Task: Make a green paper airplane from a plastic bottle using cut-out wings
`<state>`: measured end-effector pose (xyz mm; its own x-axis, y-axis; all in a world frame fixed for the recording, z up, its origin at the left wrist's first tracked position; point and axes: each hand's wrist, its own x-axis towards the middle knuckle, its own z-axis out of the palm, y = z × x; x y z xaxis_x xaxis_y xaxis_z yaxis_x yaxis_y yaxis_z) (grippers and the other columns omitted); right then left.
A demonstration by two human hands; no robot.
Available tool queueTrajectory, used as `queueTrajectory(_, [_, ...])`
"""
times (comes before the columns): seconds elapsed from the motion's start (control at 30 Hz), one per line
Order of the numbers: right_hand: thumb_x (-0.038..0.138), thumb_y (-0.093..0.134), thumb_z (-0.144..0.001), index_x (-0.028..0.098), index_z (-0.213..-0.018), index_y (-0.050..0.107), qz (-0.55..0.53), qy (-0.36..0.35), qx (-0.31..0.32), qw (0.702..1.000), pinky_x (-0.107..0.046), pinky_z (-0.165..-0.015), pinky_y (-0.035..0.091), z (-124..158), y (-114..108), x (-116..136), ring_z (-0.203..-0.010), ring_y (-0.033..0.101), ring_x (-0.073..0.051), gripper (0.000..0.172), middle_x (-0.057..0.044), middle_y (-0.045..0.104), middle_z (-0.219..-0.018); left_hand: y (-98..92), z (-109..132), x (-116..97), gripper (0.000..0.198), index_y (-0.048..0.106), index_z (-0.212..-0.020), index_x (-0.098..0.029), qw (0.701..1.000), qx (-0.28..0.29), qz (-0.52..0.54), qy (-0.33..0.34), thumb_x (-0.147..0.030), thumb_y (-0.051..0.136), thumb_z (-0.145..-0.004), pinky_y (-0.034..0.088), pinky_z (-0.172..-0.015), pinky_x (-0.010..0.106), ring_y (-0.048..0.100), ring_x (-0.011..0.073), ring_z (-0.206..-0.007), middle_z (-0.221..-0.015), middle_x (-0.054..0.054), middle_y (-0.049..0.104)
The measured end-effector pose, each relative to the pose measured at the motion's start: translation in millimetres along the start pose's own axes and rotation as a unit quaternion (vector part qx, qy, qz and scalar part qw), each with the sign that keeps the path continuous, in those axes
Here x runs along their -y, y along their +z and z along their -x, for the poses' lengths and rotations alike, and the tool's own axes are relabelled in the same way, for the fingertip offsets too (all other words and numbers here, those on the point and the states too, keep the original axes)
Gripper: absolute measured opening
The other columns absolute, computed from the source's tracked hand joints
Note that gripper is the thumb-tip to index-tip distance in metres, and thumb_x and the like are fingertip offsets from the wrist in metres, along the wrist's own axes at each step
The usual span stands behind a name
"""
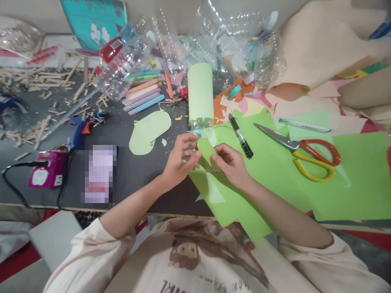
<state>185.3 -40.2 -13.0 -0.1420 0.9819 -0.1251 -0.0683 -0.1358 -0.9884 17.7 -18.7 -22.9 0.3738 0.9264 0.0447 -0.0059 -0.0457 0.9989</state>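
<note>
Between my hands is a small green paper piece with a rounded end (205, 148). My left hand (182, 156) pinches its left edge with thumb and fingers. The right edge is gripped by my right hand (229, 162), thumb on top. Just beyond them a clear bottle wrapped in pale green paper (200, 91) lies with its bare end toward me. Large green paper sheets (262, 162) spread under and to the right of my hands. A black pen (241, 137) and open scissors with red and yellow handles (295, 146) rest on the sheets. Light green cut-outs (149, 132) lie to the left.
A blue glue gun (78, 130), a purple box with a cable (49, 169) and a phone (100, 174) are at left. Clear plastic bottles (116, 77), paper rolls (145, 97) and wooden sticks (39, 87) lie farther back. Someone's arm (366, 95) reaches in at right.
</note>
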Motion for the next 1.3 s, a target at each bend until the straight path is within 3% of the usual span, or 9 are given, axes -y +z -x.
queueTrajectory(0.2, [0.050,0.067,-0.076,0.021,-0.072,0.053,0.000,-0.004,-0.002,1.000,-0.025,-0.048,0.037,-0.3,0.0,-1.0,-0.049,0.043,-0.008,0.033,0.005,0.049,-0.059,-1.8,-1.4,1.1,0.036,0.047,-0.112,-0.021,0.999,-0.016,-0.039,0.013,-0.049,0.051,-0.089,0.048,-0.049,0.018,0.056,0.0031,-0.048,-0.090,0.000,0.056])
queueTrajectory(0.4, [0.050,0.066,-0.076,0.021,-0.072,0.053,0.008,-0.004,-0.006,1.000,-0.026,-0.049,0.037,0.2,-1.2,-1.8,-0.052,0.045,-0.010,0.032,0.005,0.050,-0.060,-4.7,-0.6,-4.6,0.040,0.053,-0.118,-0.019,0.991,0.022,-0.120,0.055,-0.049,0.040,-0.095,0.050,-0.061,0.023,0.058,0.0096,-0.052,-0.068,-0.001,0.061])
queueTrajectory(0.57, [0.042,0.064,-0.079,0.022,-0.069,0.050,0.028,-0.012,-0.004,1.000,-0.027,-0.050,0.037,0.5,-3.7,-2.3,-0.052,0.047,-0.011,0.027,0.005,0.050,-0.057,-5.8,0.4,-8.0,0.054,0.062,-0.111,-0.016,0.943,0.068,-0.286,0.158,-0.052,0.023,-0.097,0.050,-0.069,0.027,0.066,0.0209,-0.091,-0.091,0.012,0.070])
queueTrajectory(0.63, [0.039,0.064,-0.079,0.022,-0.068,0.050,0.031,-0.009,-0.003,0.999,-0.027,-0.050,0.037,0.5,-4.3,-2.5,-0.052,0.046,-0.011,0.024,0.005,0.050,-0.057,-6.6,1.1,-7.3,0.054,0.062,-0.115,-0.016,0.929,0.064,-0.319,0.174,-0.052,0.027,-0.097,0.047,-0.061,0.023,0.066,0.0185,-0.083,-0.087,0.011,0.070])
queueTrajectory(0.73, [0.037,0.063,-0.080,0.022,-0.068,0.050,0.020,-0.016,0.000,1.000,-0.027,-0.050,0.038,0.4,-4.3,-2.7,-0.051,0.047,-0.010,0.023,0.005,0.050,-0.056,-8.1,2.4,-5.4,0.047,0.058,-0.125,-0.017,0.933,0.057,-0.290,0.205,-0.046,0.035,-0.097,0.040,-0.051,0.017,0.052,0.0080,-0.048,-0.057,-0.002,0.060])
queueTrajectory(0.8, [0.037,0.064,-0.080,0.022,-0.069,0.051,0.004,-0.019,-0.006,1.000,-0.027,-0.050,0.039,0.6,-3.8,-2.9,-0.050,0.047,-0.010,0.023,0.006,0.050,-0.057,-8.7,3.2,-4.6,0.045,0.057,-0.128,-0.017,0.942,0.079,-0.245,0.215,-0.043,0.037,-0.098,0.038,-0.049,0.015,0.045,0.0053,-0.041,-0.050,-0.005,0.053])
queueTrajectory(1.1, [0.027,0.065,-0.079,0.021,-0.073,0.055,0.007,-0.049,-0.028,0.998,-0.026,-0.055,0.040,2.0,-3.7,-7.0,-0.056,0.047,-0.010,0.014,0.004,0.053,-0.065,-7.9,6.0,-5.7,0.068,0.063,-0.124,-0.017,0.982,0.130,-0.059,0.120,-0.061,0.021,-0.094,0.049,-0.054,0.018,0.057,0.0079,-0.049,-0.062,0.001,0.059])
queueTrajectory(1.2, [0.028,0.064,-0.080,0.021,-0.073,0.054,0.015,-0.062,-0.030,0.998,-0.025,-0.053,0.039,1.2,-4.4,-7.4,-0.056,0.048,-0.010,0.014,0.004,0.053,-0.064,-7.0,5.5,-5.6,0.067,0.063,-0.123,-0.017,0.987,0.130,-0.025,0.085,-0.063,0.025,-0.093,0.049,-0.050,0.017,0.059,0.0086,-0.051,-0.062,0.001,0.059])
queueTrajectory(1.3, [0.029,0.064,-0.080,0.021,-0.072,0.054,0.027,-0.077,-0.031,0.996,-0.024,-0.051,0.039,0.8,-4.5,-7.3,-0.053,0.047,-0.010,0.015,0.005,0.051,-0.062,-6.0,3.8,-5.7,0.061,0.066,-0.120,-0.018,0.988,0.118,-0.015,0.099,-0.059,0.029,-0.094,0.050,-0.050,0.016,0.061,0.0086,-0.051,-0.059,0.000,0.059])
